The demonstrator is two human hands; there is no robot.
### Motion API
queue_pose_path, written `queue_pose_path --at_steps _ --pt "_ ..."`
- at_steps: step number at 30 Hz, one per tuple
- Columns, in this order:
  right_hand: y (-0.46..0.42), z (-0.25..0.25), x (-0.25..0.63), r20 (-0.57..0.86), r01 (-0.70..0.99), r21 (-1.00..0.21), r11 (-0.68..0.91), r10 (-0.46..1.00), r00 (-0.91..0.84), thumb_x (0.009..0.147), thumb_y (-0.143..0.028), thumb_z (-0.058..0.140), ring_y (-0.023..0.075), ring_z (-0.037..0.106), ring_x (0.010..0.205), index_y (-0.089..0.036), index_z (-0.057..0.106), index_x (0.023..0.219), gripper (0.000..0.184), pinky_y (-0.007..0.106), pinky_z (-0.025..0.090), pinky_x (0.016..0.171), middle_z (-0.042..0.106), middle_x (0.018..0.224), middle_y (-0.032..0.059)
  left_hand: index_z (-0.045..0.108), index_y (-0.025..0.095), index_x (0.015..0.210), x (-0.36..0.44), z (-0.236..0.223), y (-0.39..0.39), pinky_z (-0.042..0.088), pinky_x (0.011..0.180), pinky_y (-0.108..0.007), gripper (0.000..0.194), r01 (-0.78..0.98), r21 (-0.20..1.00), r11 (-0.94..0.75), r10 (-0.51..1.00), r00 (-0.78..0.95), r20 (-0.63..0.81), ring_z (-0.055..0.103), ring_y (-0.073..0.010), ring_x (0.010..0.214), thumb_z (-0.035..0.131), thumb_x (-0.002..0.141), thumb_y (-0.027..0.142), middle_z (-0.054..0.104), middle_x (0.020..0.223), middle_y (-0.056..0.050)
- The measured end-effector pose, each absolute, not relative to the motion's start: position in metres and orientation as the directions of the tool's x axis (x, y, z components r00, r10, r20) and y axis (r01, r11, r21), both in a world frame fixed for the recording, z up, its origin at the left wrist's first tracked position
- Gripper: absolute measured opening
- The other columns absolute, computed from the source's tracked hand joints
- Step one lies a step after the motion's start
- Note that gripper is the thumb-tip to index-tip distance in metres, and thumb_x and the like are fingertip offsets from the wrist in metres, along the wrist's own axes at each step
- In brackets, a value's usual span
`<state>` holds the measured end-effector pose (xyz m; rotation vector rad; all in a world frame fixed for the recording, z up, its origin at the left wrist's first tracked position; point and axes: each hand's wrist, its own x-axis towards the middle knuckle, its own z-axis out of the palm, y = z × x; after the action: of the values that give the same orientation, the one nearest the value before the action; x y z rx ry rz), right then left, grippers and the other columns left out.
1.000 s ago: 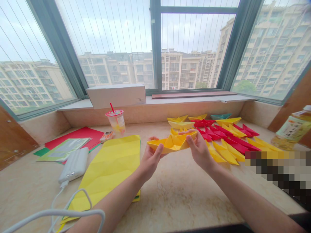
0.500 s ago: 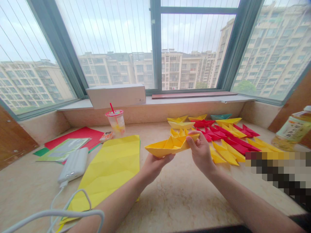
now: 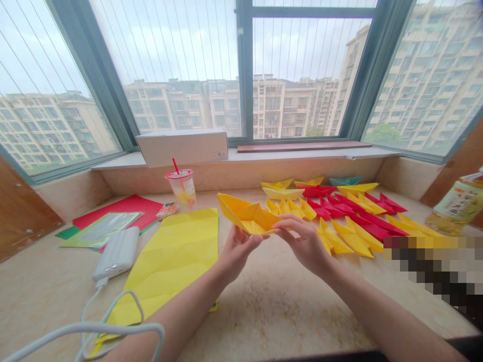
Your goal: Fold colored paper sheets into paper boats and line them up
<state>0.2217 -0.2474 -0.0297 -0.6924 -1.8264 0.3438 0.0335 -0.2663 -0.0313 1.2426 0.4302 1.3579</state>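
A yellow origami boat (image 3: pixel 245 216) hung tilted above the marble ledge (image 3: pixel 264 311), gripped by the curled fingers of the left hand (image 3: pixel 237 256) and right hand (image 3: pixel 305 246), well apart from the ledge's near edge. Just beyond lay rows of red and yellow paper boats (image 3: pixel 350 226) (too many to count exactly), and one creased yellow sheet (image 3: pixel 166 261) lay just left.

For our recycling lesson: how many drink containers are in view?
2: a clear plastic cup with a red straw, by the window, and a green-labelled plastic bottle, far right. The blurred patch may hide more.
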Motion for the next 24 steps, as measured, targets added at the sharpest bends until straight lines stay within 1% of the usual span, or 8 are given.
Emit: queue_pose_path --at_steps 4,8,12,15,17,19,22,24 --pt "-0.251 -0.032 0.218 0.785 0.414 -0.375 0.829 0.522 -0.333 0.092 -0.024 0.062 0.0275 0.053 0.126 -0.028 0.072 0.109 0.020 0.048 0.048 0.102 0.050 0.141 0.0099 0.044 0.030 0.131 0.032 -0.030 -0.265 0.043 0.106 -0.047 0.054 -0.508 0.830 -0.232 0.871 0.271 0.410 0.057 -0.0254 0.124 0.072 0.085 0.029 0.059 0.136 -0.008" --pt "-0.256 -0.036 0.216 0.792 0.482 -0.265 0.835 0.474 -0.386 0.091 -0.026 0.062 0.0303 0.043 0.135 -0.034 0.060 0.131 0.041 0.054 0.040 0.109 0.037 0.152 0.0089 0.045 0.029 0.132 0.035 -0.033 -0.267 0.038 0.111 -0.043 0.057 -0.469 0.850 -0.239 0.860 0.304 0.410 0.050 -0.0258 0.132 0.073 0.083 0.027 0.056 0.139 -0.009" --pt "-0.261 -0.034 0.214 0.730 0.521 -0.250 0.816 0.512 -0.452 0.092 -0.026 0.060 0.0335 0.039 0.139 -0.037 0.066 0.124 0.034 0.057 0.036 0.111 0.027 0.159 0.0054 0.055 0.025 0.125 0.037 -0.035 -0.269 0.044 0.105 -0.042 0.053 -0.410 0.880 -0.240 0.858 0.335 0.390 0.051 -0.0290 0.130 0.078 0.078 0.029 0.059 0.136 -0.010" --pt "-0.260 -0.030 0.212 0.673 0.453 -0.327 0.829 0.541 -0.505 0.095 -0.021 0.053 0.0314 0.038 0.139 -0.035 0.067 0.122 0.033 0.054 0.036 0.111 0.031 0.157 0.0065 0.062 0.022 0.116 0.036 -0.034 -0.268 0.049 0.097 -0.041 0.048 -0.387 0.893 -0.227 0.870 0.333 0.365 0.058 -0.0305 0.121 0.082 0.073 0.031 0.065 0.127 -0.011" --pt "-0.260 -0.029 0.211 0.641 0.344 -0.426 0.837 0.547 -0.538 0.098 -0.021 0.048 0.0269 0.049 0.130 -0.031 0.067 0.119 0.030 0.047 0.044 0.105 0.049 0.144 0.0092 0.065 0.020 0.112 0.035 -0.033 -0.266 0.051 0.094 -0.039 0.047 -0.384 0.895 -0.227 0.865 0.342 0.367 0.063 -0.0301 0.114 0.083 0.071 0.034 0.069 0.119 -0.011" --pt "-0.260 -0.030 0.209 0.612 0.248 -0.535 0.808 0.573 -0.545 0.100 -0.024 0.046 0.0225 0.060 0.114 -0.028 0.066 0.113 0.024 0.040 0.050 0.097 0.063 0.121 0.0082 0.069 0.017 0.107 0.033 -0.031 -0.265 0.051 0.092 -0.038 0.042 -0.370 0.897 -0.241 0.860 0.347 0.374 0.066 -0.0290 0.108 0.081 0.074 0.039 0.072 0.112 -0.012" --pt "-0.263 -0.035 0.206 0.525 0.166 -0.732 0.661 0.703 -0.480 0.100 -0.031 0.048 0.0193 0.066 0.093 -0.028 0.055 0.116 0.018 0.034 0.055 0.080 0.068 0.104 0.0048 0.072 0.013 0.100 0.031 -0.030 -0.264 0.051 0.088 -0.035 0.036 -0.302 0.916 -0.263 0.888 0.295 0.352 0.068 -0.0267 0.099 0.073 0.081 0.043 0.074 0.102 -0.012" --pt "-0.264 -0.039 0.205 0.429 0.125 -0.842 0.525 0.791 -0.436 0.097 -0.036 0.052 0.0194 0.068 0.088 -0.029 0.045 0.125 0.029 0.031 0.056 0.070 0.069 0.104 0.0049 0.072 0.012 0.098 0.031 -0.031 -0.263 0.052 0.082 -0.032 0.035 -0.224 0.938 -0.265 0.914 0.251 0.318 0.068 -0.0245 0.091 0.071 0.083 0.043 0.075 0.096 -0.011"
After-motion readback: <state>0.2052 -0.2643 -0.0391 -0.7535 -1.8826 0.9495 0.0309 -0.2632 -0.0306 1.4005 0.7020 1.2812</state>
